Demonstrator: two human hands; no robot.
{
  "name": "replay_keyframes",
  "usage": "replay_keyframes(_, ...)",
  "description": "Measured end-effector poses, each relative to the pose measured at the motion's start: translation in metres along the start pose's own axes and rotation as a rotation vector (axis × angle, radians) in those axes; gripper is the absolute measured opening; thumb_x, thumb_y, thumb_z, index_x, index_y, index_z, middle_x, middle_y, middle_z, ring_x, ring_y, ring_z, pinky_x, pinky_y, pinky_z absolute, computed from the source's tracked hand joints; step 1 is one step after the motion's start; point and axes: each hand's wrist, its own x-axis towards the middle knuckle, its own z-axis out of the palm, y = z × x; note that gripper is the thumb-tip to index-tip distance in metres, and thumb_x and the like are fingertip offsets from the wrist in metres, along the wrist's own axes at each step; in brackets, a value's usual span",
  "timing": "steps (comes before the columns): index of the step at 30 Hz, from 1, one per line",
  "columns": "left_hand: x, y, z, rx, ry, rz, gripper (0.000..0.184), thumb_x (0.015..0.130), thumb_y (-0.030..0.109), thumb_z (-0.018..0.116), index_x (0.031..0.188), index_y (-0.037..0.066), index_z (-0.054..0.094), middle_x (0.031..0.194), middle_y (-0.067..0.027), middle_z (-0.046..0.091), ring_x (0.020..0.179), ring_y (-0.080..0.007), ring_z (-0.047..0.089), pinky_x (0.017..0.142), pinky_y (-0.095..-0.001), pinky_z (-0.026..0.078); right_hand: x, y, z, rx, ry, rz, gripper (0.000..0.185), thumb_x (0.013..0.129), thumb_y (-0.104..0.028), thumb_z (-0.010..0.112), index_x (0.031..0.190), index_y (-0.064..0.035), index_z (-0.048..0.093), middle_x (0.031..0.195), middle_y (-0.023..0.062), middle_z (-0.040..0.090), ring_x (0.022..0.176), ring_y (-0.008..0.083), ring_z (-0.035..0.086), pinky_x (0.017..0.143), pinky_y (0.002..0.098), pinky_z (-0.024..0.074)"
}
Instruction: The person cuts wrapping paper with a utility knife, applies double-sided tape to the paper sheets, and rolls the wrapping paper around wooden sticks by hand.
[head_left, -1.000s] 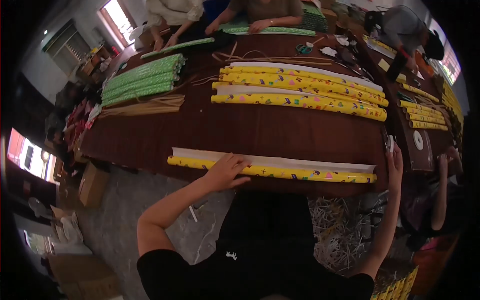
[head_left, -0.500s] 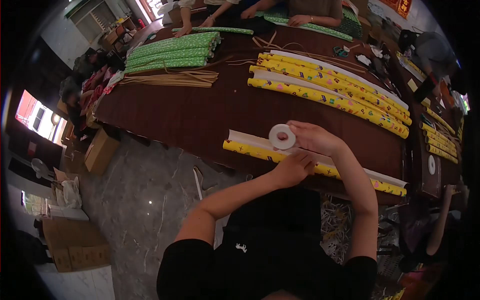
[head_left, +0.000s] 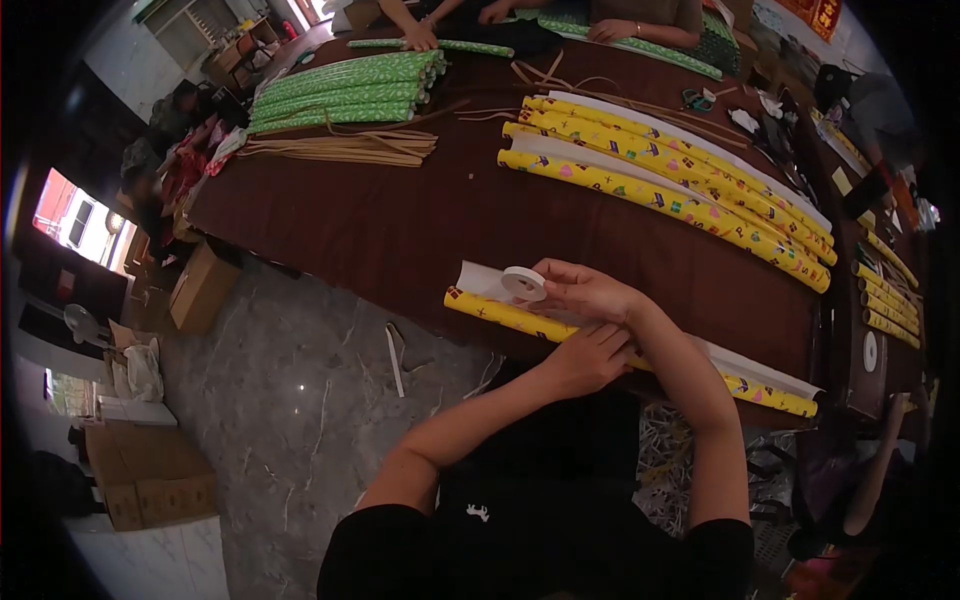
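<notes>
A roll of yellow patterned wrapping paper (head_left: pixel 510 315) lies along the table's near edge, its white inner side showing at a loose flap. My right hand (head_left: pixel 590 292) grips a white roll of tape (head_left: pixel 524 284) by its rim, just above the paper's left part. Close below it, my left hand (head_left: pixel 588 360) rests with curled fingers on the middle of the yellow roll; its fingertips are partly hidden. The two hands nearly touch, the right wrist passing over the left fingers.
Several yellow rolls (head_left: pixel 670 200) lie farther back on the brown-covered table (head_left: pixel 370 230). Green rolls (head_left: pixel 340 95) and tan strips (head_left: pixel 340 148) are at the far left. Co-workers' hands (head_left: pixel 420 38) work at the far edge. Scissors (head_left: pixel 697 100) lie back right.
My right hand has lowered the tape roll leftward toward the paper and tilted it flatter. My left hand stays on the yellow roll. A co-worker's hands at the far edge have shifted.
</notes>
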Motion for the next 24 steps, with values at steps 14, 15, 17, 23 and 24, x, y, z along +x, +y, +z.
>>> replay_keyframes(14,-0.021,0.023,-0.050,0.156,0.303,-0.312,0.034,0.080,0.008,0.072,0.113,0.003,0.065,0.103,-0.0092,0.059,0.098,-0.0262,0.059,0.085,-0.0379,0.048,0.004,0.004,-0.001,-0.073,0.130,-0.026,0.023,0.100,-0.023,0.056,0.112,-0.0036,0.060,0.113,0.0030,0.062,0.103,0.0106,0.058,0.090,0.0267,0.0467)
replay_keyframes(15,-0.024,0.017,-0.060,0.200,0.384,-0.477,0.031,0.083,0.007,0.069,0.114,0.002,0.064,0.106,-0.0103,0.059,0.101,-0.0257,0.058,0.087,-0.0365,0.047,0.004,0.004,0.004,-0.102,0.141,-0.079,0.021,0.098,-0.021,0.058,0.109,-0.0031,0.061,0.115,0.0032,0.060,0.102,0.0101,0.058,0.090,0.0265,0.0466)
replay_keyframes(17,-0.030,-0.008,-0.070,0.125,0.565,-0.723,0.030,0.087,0.006,0.067,0.116,0.001,0.063,0.114,-0.0127,0.057,0.105,-0.0265,0.058,0.091,-0.0363,0.047,0.004,0.004,0.010,-0.123,0.152,-0.134,0.019,0.097,-0.019,0.061,0.107,-0.0026,0.063,0.118,0.0035,0.059,0.101,0.0096,0.057,0.089,0.0263,0.0465)
replay_keyframes(23,-0.047,-0.033,-0.073,-0.263,0.531,-0.881,0.036,0.089,0.007,0.066,0.123,0.000,0.058,0.122,-0.0151,0.060,0.110,-0.0259,0.059,0.095,-0.0363,0.047,0.006,0.015,0.010,-0.542,0.170,-0.181,0.023,0.090,-0.019,0.070,0.103,-0.0013,0.064,0.133,0.0100,0.048,0.113,0.0173,0.055,0.096,0.0317,0.0475)
replay_keyframes(24,-0.045,-0.028,-0.072,-0.299,0.556,-0.896,0.033,0.091,0.006,0.065,0.122,-0.001,0.059,0.121,-0.0136,0.061,0.105,-0.0208,0.060,0.092,-0.0326,0.048,0.007,0.018,0.010,-0.597,0.171,-0.197,0.023,0.088,-0.018,0.072,0.102,-0.0015,0.064,0.132,0.0102,0.048,0.115,0.0192,0.055,0.097,0.0333,0.0481)
